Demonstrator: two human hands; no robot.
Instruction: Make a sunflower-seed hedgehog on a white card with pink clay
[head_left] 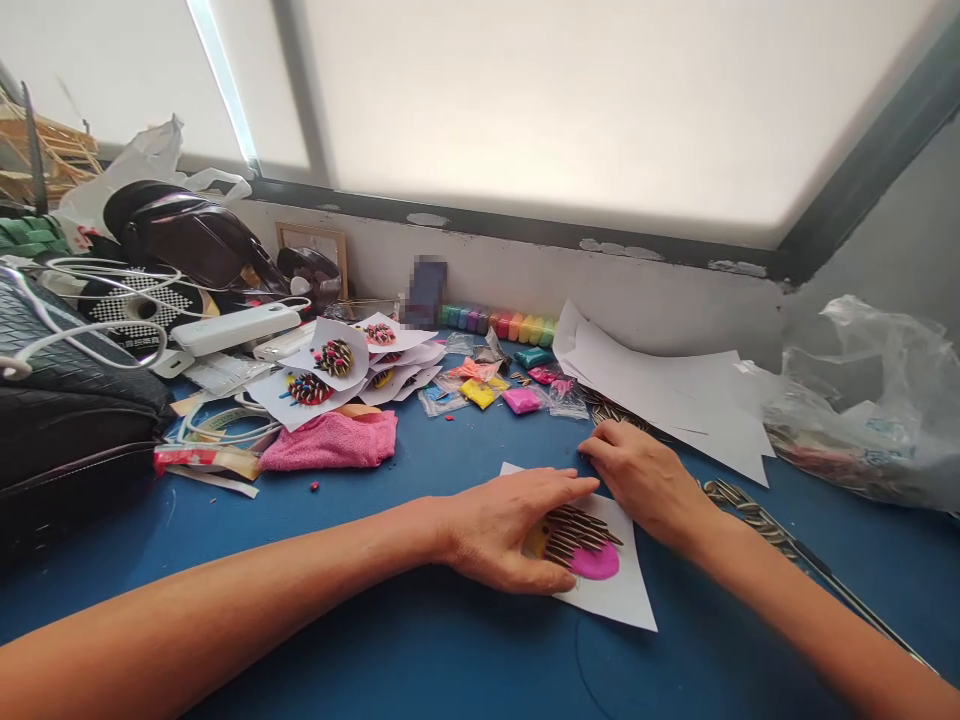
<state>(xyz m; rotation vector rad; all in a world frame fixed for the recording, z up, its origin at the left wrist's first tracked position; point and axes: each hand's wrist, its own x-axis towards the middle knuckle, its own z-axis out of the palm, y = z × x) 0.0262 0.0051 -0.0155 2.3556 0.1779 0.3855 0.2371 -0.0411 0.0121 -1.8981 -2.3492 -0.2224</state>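
A sheet of white paper [626, 600] lies on the blue table, bearing a patch of magenta modelling clay [596, 562] with rows of dark striped sunflower seeds [576, 535] on it. Some yellow clay shows at its left, partly covered by my hand. My left hand [510, 530] rests on the paper's left side, fingers and thumb spread around the seeds. Beyond the paper's top edge, my right hand [637, 475] has thumb and fingertips pinched together near the tabletop. Whatever is between them is too small to make out. Loose sunflower seeds [619, 412] lie just behind it.
More seeds [750, 515] lie right of my forearm beside a thin metal rod [847, 590]. Behind are clay packets [521, 400], blank sheets [660, 385] and a plastic bag [885, 410]. Finished-looking seed pictures [334, 360], a pink cloth [330, 443] and a black bag [67, 430] stand left.
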